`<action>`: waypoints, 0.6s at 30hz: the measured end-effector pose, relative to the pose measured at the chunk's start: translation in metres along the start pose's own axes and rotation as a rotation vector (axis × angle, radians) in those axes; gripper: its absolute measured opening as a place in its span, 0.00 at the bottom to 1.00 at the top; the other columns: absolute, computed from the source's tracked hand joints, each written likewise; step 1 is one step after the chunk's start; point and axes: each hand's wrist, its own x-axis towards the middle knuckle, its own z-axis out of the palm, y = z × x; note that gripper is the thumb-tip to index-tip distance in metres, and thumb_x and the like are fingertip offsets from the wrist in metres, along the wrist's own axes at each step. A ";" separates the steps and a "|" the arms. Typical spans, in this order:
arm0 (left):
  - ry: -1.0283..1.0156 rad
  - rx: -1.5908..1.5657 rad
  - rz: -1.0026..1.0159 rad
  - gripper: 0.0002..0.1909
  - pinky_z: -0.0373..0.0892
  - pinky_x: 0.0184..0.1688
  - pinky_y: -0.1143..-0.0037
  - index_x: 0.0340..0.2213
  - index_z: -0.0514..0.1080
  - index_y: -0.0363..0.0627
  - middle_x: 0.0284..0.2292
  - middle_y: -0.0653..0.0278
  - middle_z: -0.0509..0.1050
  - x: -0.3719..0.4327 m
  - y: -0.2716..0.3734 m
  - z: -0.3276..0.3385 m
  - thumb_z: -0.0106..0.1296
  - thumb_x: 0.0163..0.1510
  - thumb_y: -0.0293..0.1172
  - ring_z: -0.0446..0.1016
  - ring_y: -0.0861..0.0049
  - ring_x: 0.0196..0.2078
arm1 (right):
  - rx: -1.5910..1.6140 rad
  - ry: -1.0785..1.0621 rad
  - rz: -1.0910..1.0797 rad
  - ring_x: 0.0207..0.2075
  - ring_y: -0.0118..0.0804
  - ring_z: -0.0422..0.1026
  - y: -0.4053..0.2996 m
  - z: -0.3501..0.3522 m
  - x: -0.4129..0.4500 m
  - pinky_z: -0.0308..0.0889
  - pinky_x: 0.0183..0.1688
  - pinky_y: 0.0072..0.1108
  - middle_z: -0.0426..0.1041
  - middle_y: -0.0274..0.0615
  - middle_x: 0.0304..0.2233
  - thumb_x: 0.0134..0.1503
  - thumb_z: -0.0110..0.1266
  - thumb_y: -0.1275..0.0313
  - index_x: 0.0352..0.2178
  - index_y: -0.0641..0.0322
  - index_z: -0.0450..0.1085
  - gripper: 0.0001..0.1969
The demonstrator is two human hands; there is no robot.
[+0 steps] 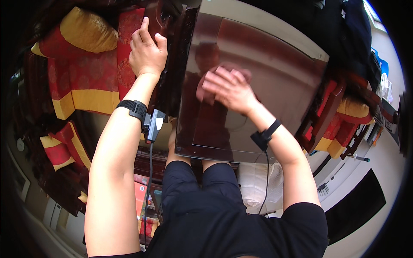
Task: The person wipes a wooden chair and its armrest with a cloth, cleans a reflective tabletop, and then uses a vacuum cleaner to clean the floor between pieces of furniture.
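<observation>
My right hand (229, 88) lies with flattened, motion-blurred fingers on a bunched brownish-pink cloth (204, 94), over the glossy dark wooden tabletop (271, 96) with its clear sheet. Parts of the cloth show beyond the fingers; the rest is hidden under the palm. My left hand (148, 48) is off the table's left side, above the edge of a red patterned seat cushion (125, 32). Its index finger and thumb stick out, the other fingers are bent, and nothing is seen in it. Each wrist wears a black strap with a device and cable.
A carved wooden sofa with a red and gold pillow (88, 30) stands at the left. At the right is a wooden chair with a similar pillow (353, 108). Dark fabric (322, 29) lies beyond the table's far edge. Below the table's near right corner is a white bundle (255, 183).
</observation>
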 end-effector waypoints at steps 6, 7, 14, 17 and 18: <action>0.000 -0.018 -0.010 0.30 0.72 0.46 0.57 0.61 0.54 0.61 0.49 0.59 0.68 0.001 0.007 0.002 0.42 0.58 0.43 0.69 0.57 0.52 | 0.019 0.678 0.707 0.64 0.47 0.55 0.107 -0.020 0.061 0.44 0.64 0.39 0.62 0.37 0.63 0.59 0.51 0.69 0.57 0.46 0.64 0.24; -0.008 -0.025 -0.021 0.30 0.72 0.46 0.57 0.61 0.55 0.61 0.48 0.59 0.68 0.001 0.007 0.000 0.42 0.58 0.43 0.69 0.57 0.52 | 0.076 0.762 0.794 0.64 0.48 0.55 0.111 -0.021 0.068 0.43 0.64 0.40 0.62 0.38 0.62 0.60 0.50 0.69 0.56 0.48 0.65 0.21; 0.033 -0.004 0.031 0.31 0.73 0.42 0.59 0.61 0.54 0.60 0.47 0.56 0.68 0.001 0.004 0.001 0.45 0.56 0.42 0.71 0.57 0.49 | 0.019 0.505 0.535 0.62 0.41 0.56 0.036 0.024 0.146 0.45 0.60 0.40 0.61 0.28 0.63 0.56 0.55 0.69 0.55 0.39 0.69 0.23; 0.076 0.019 0.070 0.32 0.74 0.38 0.59 0.60 0.53 0.59 0.46 0.55 0.68 0.002 -0.004 0.006 0.46 0.55 0.42 0.73 0.56 0.45 | 0.111 0.451 0.372 0.58 0.36 0.61 -0.011 0.037 0.145 0.47 0.58 0.34 0.69 0.24 0.55 0.53 0.58 0.71 0.46 0.40 0.74 0.18; 0.094 0.012 0.075 0.32 0.74 0.38 0.59 0.60 0.54 0.59 0.45 0.55 0.68 0.002 -0.004 0.008 0.46 0.55 0.43 0.73 0.56 0.45 | 0.164 0.447 0.351 0.56 0.36 0.62 -0.028 0.040 0.134 0.47 0.57 0.33 0.71 0.23 0.50 0.51 0.58 0.72 0.43 0.42 0.75 0.16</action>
